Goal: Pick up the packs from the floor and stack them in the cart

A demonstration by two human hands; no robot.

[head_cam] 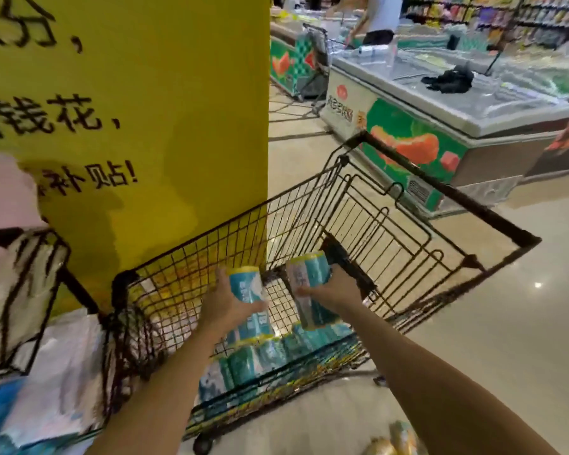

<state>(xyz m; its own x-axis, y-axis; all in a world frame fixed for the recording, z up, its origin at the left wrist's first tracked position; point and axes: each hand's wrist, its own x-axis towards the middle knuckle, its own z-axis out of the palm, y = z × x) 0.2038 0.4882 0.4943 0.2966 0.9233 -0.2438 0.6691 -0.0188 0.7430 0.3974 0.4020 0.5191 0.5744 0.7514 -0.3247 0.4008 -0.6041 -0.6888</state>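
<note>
Head view: looking down along both bare forearms into a wire shopping cart (447,192).
Left hand (225,303): curling round the middle of the left pack (247,284), thumb lying across its front.
Left pack: teal wrapper with a yellow end, hanging over the cart's basket; its long axis is running nearly upright, yellow end pointing up and leaning slightly left.
Right hand (332,292): wrapping round the right pack (311,287) from its right side.
Right pack: sitting just beside the left one, apart from it, long axis near upright, top tilting left.
Stacked packs (260,356): lying in rows on the cart bottom, below both hands.
Surroundings: a yellow pillar (145,110) is standing behind the cart; a chest freezer (440,110) is sitting to the right.
</note>
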